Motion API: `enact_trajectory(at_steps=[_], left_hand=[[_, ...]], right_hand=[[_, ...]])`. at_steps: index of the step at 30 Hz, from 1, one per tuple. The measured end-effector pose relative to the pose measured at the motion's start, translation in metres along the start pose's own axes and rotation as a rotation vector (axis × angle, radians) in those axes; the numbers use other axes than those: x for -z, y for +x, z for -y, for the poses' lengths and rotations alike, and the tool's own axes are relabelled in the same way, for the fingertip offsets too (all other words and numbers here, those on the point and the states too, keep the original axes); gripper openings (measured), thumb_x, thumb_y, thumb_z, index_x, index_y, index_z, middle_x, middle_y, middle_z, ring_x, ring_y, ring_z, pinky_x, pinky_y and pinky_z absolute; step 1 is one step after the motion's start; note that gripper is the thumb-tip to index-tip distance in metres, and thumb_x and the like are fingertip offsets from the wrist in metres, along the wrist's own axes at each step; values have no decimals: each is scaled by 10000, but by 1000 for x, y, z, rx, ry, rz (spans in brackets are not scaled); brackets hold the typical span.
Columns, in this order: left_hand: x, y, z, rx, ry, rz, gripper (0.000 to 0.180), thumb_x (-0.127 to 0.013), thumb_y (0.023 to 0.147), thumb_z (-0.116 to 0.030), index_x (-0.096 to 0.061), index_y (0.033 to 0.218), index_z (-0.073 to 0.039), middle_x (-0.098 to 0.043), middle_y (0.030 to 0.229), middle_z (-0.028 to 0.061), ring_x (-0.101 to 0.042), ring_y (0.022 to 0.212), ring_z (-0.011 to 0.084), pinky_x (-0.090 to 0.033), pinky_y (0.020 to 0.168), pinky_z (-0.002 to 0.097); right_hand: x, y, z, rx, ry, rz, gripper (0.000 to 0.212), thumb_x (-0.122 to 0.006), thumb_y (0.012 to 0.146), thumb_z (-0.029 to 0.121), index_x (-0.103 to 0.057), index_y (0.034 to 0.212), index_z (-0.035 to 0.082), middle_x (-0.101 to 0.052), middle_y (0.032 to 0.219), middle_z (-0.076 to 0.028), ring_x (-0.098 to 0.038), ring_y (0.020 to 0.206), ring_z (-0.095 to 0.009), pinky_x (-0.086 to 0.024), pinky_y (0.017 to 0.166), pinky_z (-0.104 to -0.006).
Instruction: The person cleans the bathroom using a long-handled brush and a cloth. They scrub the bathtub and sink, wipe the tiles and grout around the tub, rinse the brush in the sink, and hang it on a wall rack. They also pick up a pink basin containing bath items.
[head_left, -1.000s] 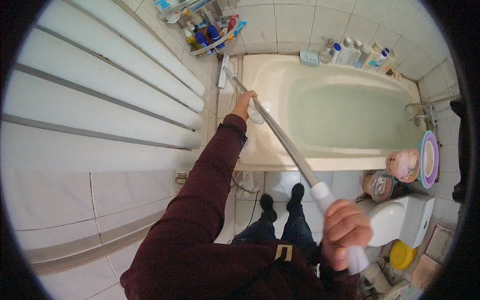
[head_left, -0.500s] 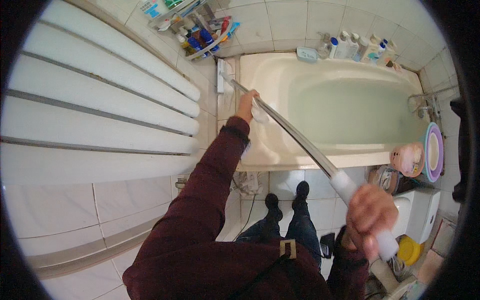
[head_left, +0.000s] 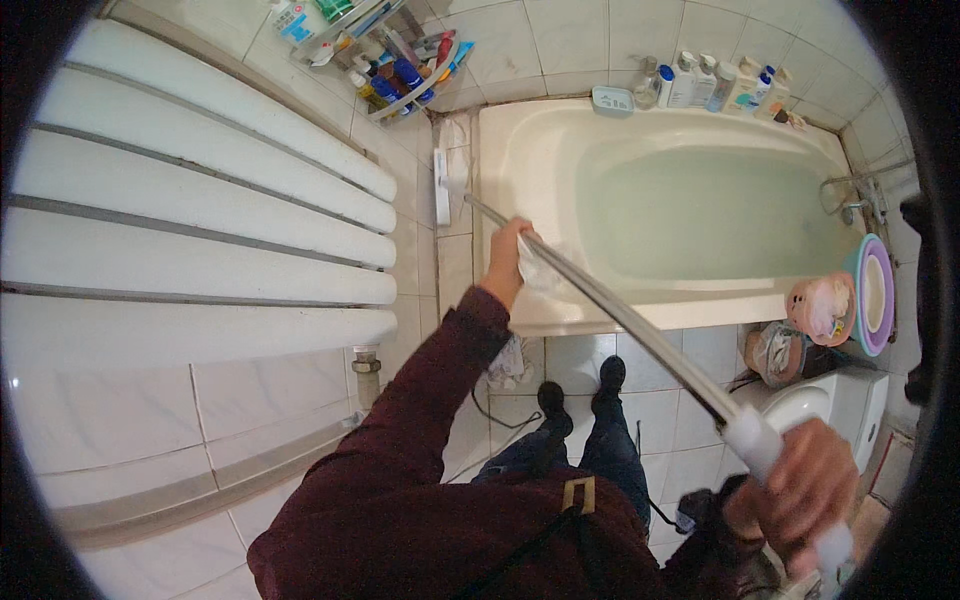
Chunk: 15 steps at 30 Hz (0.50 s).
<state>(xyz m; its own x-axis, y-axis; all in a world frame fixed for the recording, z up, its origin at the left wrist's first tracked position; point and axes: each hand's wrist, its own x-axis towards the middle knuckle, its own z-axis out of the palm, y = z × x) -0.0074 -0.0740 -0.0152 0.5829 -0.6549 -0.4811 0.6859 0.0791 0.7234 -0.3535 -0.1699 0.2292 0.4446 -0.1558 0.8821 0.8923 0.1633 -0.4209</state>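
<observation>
A long shiny metal pole (head_left: pixel 640 325) with a white grip (head_left: pixel 752 440) slants across the view, its thin tip over the tub's left corner. Near that tip, my left hand (head_left: pixel 508 258) is closed round the pole with a white cloth or tissue (head_left: pixel 540 272) hanging beneath the fingers. At lower right, my right hand (head_left: pixel 805 485) is wrapped round the white grip, slightly blurred. Below the pole lies the cream bathtub (head_left: pixel 525 170), filled with pale greenish water (head_left: pixel 720 210).
A white radiator (head_left: pixel 200 240) runs along the left. Several bottles (head_left: pixel 690 85) and a soap dish (head_left: pixel 612 100) line the tub's back rim. A corner shelf (head_left: pixel 400 85) holds toiletries. On the right are basins (head_left: pixel 875 295), a pink basket (head_left: pixel 822 308) and a white sink (head_left: pixel 800 405).
The pole has shifted toward the lower right, its thin tip drawn back from the far left. Both hands have moved right and nearer with it, still gripping.
</observation>
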Motion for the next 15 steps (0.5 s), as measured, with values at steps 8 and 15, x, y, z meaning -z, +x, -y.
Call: enact_trajectory(at_steps=[8, 15], left_hand=[[10, 102, -44, -71, 187, 67, 134, -549, 761, -208, -517, 708, -89, -516, 678, 30, -523, 653, 157, -438, 591, 311], [-14, -51, 18, 17, 79, -133, 150, -516, 802, -198, -528, 703, -86, -516, 663, 27, -501, 619, 146, -414, 588, 286]], right_hand=[[-21, 10, -81, -162, -399, -474, 293, -640, 732, 219, -436, 553, 110, -468, 485, 4, -429, 388, -165, -355, 429, -297], [-13, -4, 24, -158, -198, -279, 274, -691, 709, 273, -488, 575, 147, -519, 507, 30, -473, 409, -113, -396, 466, -234]])
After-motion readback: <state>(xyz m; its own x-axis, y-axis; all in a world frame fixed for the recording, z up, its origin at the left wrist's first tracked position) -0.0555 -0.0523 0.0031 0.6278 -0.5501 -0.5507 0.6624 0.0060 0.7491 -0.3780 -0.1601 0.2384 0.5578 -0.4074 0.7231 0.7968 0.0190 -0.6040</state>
